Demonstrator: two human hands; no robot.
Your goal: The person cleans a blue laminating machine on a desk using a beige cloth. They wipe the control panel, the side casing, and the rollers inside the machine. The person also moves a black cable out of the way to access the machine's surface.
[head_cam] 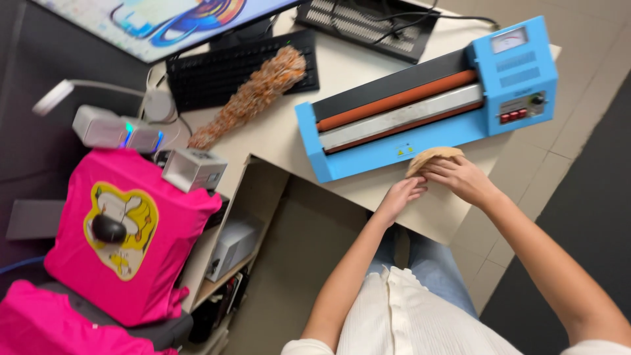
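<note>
Some of this is hard to read. The tan cloth (pixel 434 158) is mostly covered by the right hand (pixel 460 179), so only its rounded top edge pokes out, touching the front lip of the blue laminator (pixel 368 154). The right hand's grip is closed down on that cloth, fingers curled over it. The left hand (pixel 402 196) sits just beside it, fingertips at the cloth's lower edge, but I can't tell whether it's pinching anything or just resting there. The picture is a bit smeared from motion.

The monitor (pixel 164 23) behind the laminator is cut off at the top, and the black tray-like device (pixel 361 23) with cables behind the laminator is clipped too. Stuff on the shelf under the bench (pixel 434 217) is too dark to make out beyond a pale box (pixel 230 246).

Counts:
- one laminator, with two rollers showing, an orange one and a silver one
- one cloth
- one black keyboard (pixel 223 69) behind the laminator
- one fuzzy orange duster (pixel 253 95) lying partly over the keyboard
- one pink t-shirt (pixel 125 230) with a yellow print, well off to the laminator's left, with a black mouse (pixel 108 229) on it
- one small silver cube (pixel 194 169) beside that shirt
- two hands, both the person's own
</note>
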